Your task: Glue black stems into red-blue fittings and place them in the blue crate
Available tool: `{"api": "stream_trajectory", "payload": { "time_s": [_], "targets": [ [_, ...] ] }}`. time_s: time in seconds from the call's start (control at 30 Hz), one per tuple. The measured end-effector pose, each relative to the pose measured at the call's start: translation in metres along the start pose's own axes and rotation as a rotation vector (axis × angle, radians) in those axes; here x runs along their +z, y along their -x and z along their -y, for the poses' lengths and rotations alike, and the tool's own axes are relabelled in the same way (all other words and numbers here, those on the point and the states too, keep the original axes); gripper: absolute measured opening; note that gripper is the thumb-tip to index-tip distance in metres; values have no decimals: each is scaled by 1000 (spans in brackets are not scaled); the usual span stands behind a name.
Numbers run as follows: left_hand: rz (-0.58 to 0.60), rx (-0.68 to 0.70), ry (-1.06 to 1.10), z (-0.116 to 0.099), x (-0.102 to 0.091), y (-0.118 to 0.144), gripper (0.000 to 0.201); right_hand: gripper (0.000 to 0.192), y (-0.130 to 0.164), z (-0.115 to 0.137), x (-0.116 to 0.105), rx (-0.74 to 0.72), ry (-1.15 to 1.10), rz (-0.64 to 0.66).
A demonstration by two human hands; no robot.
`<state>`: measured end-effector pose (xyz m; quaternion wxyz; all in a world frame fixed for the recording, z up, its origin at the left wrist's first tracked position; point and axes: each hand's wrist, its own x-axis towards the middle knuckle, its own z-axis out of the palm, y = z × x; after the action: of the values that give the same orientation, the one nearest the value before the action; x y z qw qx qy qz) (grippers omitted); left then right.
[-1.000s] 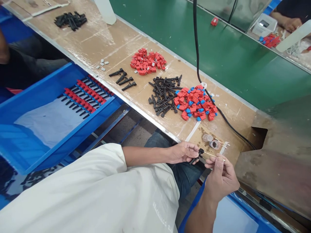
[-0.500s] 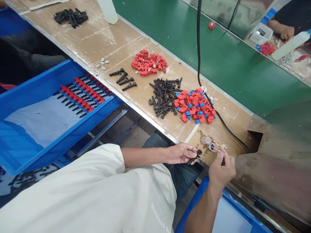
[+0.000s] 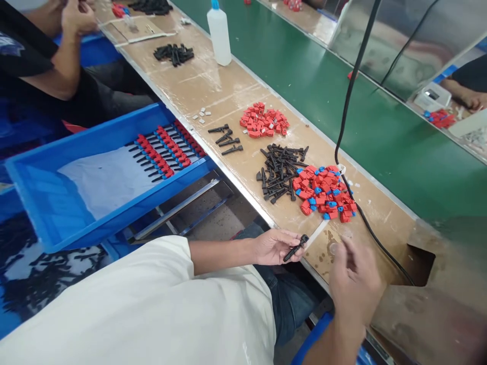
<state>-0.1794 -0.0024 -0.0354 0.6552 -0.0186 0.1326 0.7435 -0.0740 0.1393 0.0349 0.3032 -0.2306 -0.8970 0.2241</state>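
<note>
— Black plastic, long and thin with a round head: that is the small pin-shaped part [image 3: 296, 248] our left hand [image 3: 274, 246] pinches by its lower end, thumb and fingers closed on it, just off the near edge of the brown cardboard-covered workbench [image 3: 228, 96].

— And our right hand [image 3: 354, 284]?

— Blurred. It hangs over the stained near end of the bench, fingers half curled, and we cannot tell whether it holds anything. It is near the held part but apart from it.

— What lies beyond our hands?

— A heap of red plastic blocks with blue caps [image 3: 325, 192], touching a loose pile of black plastic pins [image 3: 279, 170]. Further along sit a smaller heap of plain red blocks [image 3: 264, 120], four black pins laid in a row [image 3: 225, 139] and a few small grey chips [image 3: 201, 114]. A black cable [image 3: 348, 106] drops from above and runs past the capped heap.

— Any writing we can read?

— Faint pale lettering shows on our white shirt [image 3: 152, 304], too small to make out. The white plastic bottle with a blue cap [image 3: 219, 31] shows no label we can read.

— To our left?

— A blue plastic tray [image 3: 45, 203] holding rows of assembled red-and-blue-headed pins [image 3: 165, 149] on a white sheet. Past it, another person's hand [image 3: 78, 16] works at the far end beside another pile of black parts [image 3: 173, 52]. A green conveyor belt [image 3: 304, 66] runs alongside the bench.
</note>
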Motion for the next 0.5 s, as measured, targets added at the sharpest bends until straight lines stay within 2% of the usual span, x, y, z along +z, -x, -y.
{"api": "stream_trajectory", "payload": {
  "time_s": [0.03, 0.1, 0.17, 0.23, 0.3, 0.4, 0.5],
  "targets": [
    [13, 32, 6, -5, 1, 4, 23, 29, -8, 2, 15, -57, -14, 89],
    [22, 73, 27, -16, 3, 12, 26, 32, -20, 3, 45, -128, 23, 179],
    [15, 98, 53, -24, 2, 19, 29, 32, -28, 3, 71, -158, 149, 213],
    [4, 110, 69, -30, 0, 24, 29, 31, -31, 4, 88, -163, 299, 227],
    [-5, 125, 77, -34, -2, 27, 29, 29, -30, 6, 96, -160, 394, 227],
    [-5, 122, 85, -36, -7, 29, 29, 32, -25, 7, 98, -137, 411, 230],
    [6, 126, 81, -35, -11, 28, 29, 36, -24, 6, 97, -43, 396, 252]
  ]
}}
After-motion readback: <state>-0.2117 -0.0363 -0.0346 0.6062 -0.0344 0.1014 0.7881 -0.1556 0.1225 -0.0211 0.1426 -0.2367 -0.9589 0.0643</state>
